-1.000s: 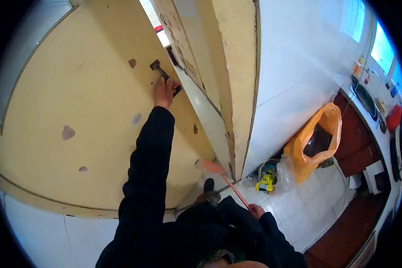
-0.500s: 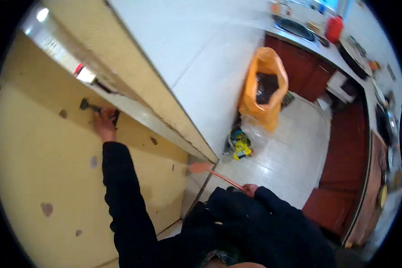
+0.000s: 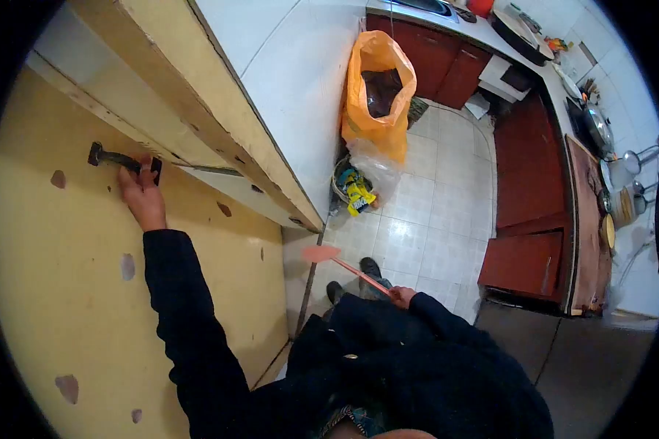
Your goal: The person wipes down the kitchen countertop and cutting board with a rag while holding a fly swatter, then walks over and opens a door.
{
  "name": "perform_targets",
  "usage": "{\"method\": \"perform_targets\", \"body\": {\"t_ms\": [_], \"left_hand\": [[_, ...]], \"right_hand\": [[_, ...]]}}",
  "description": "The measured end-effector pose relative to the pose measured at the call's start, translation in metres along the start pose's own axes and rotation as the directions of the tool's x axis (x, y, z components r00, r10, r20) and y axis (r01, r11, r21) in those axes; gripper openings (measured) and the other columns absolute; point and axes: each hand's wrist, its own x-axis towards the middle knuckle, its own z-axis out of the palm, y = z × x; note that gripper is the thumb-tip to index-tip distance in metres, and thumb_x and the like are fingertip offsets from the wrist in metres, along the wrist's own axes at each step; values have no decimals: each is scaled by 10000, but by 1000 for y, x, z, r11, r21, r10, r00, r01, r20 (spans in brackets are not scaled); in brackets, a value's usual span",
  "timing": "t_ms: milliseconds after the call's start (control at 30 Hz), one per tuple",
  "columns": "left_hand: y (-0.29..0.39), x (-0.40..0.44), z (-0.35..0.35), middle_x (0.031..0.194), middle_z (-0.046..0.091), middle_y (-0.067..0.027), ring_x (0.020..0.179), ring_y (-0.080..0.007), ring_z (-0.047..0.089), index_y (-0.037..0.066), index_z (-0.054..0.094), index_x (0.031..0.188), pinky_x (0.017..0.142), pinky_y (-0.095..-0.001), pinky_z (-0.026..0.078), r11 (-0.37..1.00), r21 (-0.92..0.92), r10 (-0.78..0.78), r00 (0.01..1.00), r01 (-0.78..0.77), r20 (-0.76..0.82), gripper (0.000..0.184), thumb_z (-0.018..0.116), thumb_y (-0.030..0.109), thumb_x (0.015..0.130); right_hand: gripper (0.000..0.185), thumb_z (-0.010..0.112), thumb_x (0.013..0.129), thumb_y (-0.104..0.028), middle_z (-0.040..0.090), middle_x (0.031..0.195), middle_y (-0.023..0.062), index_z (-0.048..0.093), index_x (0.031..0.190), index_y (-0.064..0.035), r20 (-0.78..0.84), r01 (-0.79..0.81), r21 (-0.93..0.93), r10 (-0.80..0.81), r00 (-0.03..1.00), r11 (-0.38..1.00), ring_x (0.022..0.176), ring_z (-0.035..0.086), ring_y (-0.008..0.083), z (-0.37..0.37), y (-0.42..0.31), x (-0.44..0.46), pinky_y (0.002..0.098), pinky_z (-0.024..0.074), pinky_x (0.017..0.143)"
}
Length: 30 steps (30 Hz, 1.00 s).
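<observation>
My left hand has its fingers wrapped round the dark door handle, which is fixed to a yellow door with several worn patches. The door's edge lies close against the wooden door frame. Down by my waist, my right hand is closed on the thin handle of a pink fly swatter. Its flat head points left toward the foot of the door frame, above the threshold.
An orange bag stands open against the tiled wall, beside a small basket with a yellow packet. Red cabinets and a counter run along the right. My shoes are on the tiled floor.
The door has swung nearer its frame, and the bright gap with things behind it no longer shows. My left hand stays on the handle. The view has shifted, with the kitchen higher and further left.
</observation>
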Motion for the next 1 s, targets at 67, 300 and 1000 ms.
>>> {"method": "perform_targets", "body": {"t_ms": [67,300,1000], "left_hand": [[16,-6,1,1000,564,-77,870,-149,559,-1,478,1049,666,-260,478,999,-38,-6,999,8,48,194,495,92,879],[58,-26,21,1039,529,-95,877,-169,544,-14,448,1113,693,-264,475,997,-40,-68,997,70,47,269,506,95,874],[115,-88,55,1139,487,-174,936,-220,534,-30,361,1209,793,-313,479,968,-234,-148,955,88,-256,339,420,34,881]], "right_hand": [[366,573,744,-271,615,952,155,564,1060,-86,-20,-7,-24,6,1000,1000,881,592,314,13,10,-11,387,474,756],[375,569,783,-299,626,936,146,550,1081,-73,-11,25,61,-24,1000,998,870,604,281,13,36,-30,348,470,760],[426,629,670,-237,620,960,158,555,1054,-65,-206,-6,242,58,977,970,897,593,308,-67,134,-67,371,468,798]]}}
